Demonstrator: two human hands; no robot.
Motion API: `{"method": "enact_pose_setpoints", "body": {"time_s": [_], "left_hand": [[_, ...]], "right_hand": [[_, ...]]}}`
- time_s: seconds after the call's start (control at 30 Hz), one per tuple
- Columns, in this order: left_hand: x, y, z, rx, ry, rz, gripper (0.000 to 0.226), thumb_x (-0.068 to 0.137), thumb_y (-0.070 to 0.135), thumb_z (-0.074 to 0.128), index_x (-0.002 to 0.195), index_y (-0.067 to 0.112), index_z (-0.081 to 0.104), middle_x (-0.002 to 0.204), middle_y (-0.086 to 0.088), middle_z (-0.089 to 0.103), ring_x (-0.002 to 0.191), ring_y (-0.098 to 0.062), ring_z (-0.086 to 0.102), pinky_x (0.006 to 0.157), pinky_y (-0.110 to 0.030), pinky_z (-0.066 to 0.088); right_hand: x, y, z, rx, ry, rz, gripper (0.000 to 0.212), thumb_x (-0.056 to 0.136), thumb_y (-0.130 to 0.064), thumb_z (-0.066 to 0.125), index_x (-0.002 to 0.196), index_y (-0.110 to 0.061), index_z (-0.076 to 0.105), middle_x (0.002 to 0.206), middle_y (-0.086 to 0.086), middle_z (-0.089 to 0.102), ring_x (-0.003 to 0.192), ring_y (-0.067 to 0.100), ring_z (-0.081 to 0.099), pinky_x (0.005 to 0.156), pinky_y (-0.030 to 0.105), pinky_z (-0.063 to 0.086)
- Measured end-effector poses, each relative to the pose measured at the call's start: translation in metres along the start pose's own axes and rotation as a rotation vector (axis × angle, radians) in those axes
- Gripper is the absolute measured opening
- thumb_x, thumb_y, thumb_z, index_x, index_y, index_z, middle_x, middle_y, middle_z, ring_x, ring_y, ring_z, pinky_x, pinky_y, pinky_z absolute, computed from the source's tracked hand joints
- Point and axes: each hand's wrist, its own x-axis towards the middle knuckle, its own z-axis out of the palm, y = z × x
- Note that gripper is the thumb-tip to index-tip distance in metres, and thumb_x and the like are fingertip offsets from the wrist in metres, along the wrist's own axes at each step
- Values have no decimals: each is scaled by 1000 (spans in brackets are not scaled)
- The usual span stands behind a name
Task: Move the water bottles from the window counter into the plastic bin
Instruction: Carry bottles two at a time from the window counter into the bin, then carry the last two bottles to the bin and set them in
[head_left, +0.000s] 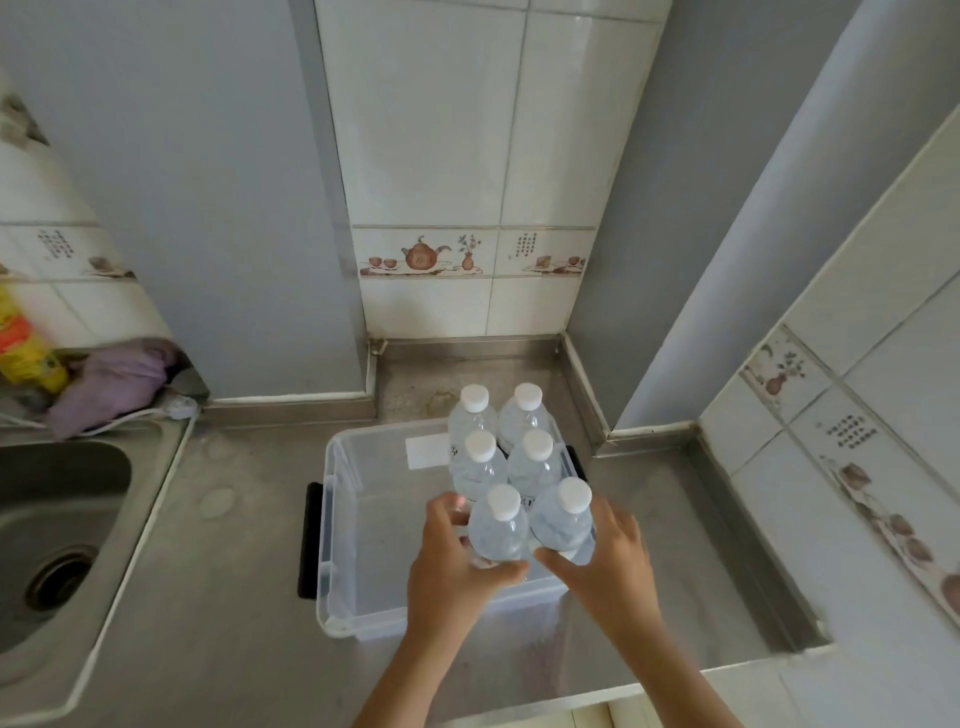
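Over the near right corner of the plastic bin (363, 525), two hands hold the front of a pack of six water bottles (511, 467). The left hand (457, 566) has its fingers and thumb curled round the near left bottle (498, 530). The right hand (605, 561) has its thumb and fingers wrapped round the near right bottle (563, 519). So each grip is closed on one bottle, low on its side.

The six bottles stand close together in two rows, all with white caps. They look joined as one pack, but I cannot tell what ties them. The pack sits at the right side of the bin. I cannot tell if it is down on the floor of the bin yet or just above it.

What could go wrong? Both hands hold only the two near bottles. The four far ones hang off them, so the pack could tip away or pull apart because it is heavy. The far end is right by the back wall of the bin and could catch on the rim.

The bin rests on a steel worktop (249, 545), with a sink (57, 519) to the left.
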Motion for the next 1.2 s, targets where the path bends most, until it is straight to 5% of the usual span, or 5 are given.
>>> {"method": "enact_pose_setpoints", "body": {"time_s": [0.3, 0.57, 0.67, 0.8, 1.2], "left_hand": [[-12, 3, -5, 41, -15, 60, 83, 57, 45, 88, 118, 39, 32, 113, 22, 54, 105, -9, 61, 84, -33, 53], [-47, 33, -7, 183, 225, 407, 56, 75, 29, 81, 124, 22, 54, 121, 11, 57, 112, -16, 56, 83, -26, 44], [-60, 50, -7, 295, 236, 566, 47, 85, 45, 67, 123, 18, 59, 128, -1, 63, 112, -22, 59, 86, -32, 50], [-85, 75, 15, 494, 149, 764, 52, 92, 50, 41, 125, 16, 64, 131, -4, 64, 117, -26, 62, 91, -43, 55], [-253, 142, 113, 514, -133, 1065, 63, 100, 55, 20, 131, 20, 62, 137, -2, 61, 125, -24, 59, 98, -57, 48]], "right_hand": [[-19, -7, -21, -110, -45, 3, 70, 74, -46, 73, 134, -24, 46, 128, -3, 59, 115, 19, 55, 93, 38, 48], [-59, -5, -72, -276, 121, -24, 46, 80, -52, 50, 117, -25, 61, 121, -1, 65, 106, 23, 63, 81, 38, 54], [-84, 5, -94, -294, 165, -24, 45, 84, -49, 44, 120, -26, 60, 130, -4, 60, 112, 21, 60, 87, 40, 53], [-124, 17, -130, -323, 233, 37, 50, 92, -55, 30, 122, -29, 60, 131, -8, 59, 117, 16, 58, 93, 43, 50], [-309, 67, -246, -379, 448, 340, 50, 92, -55, 31, 127, -32, 58, 137, -11, 53, 127, 14, 49, 98, 45, 47]]}}
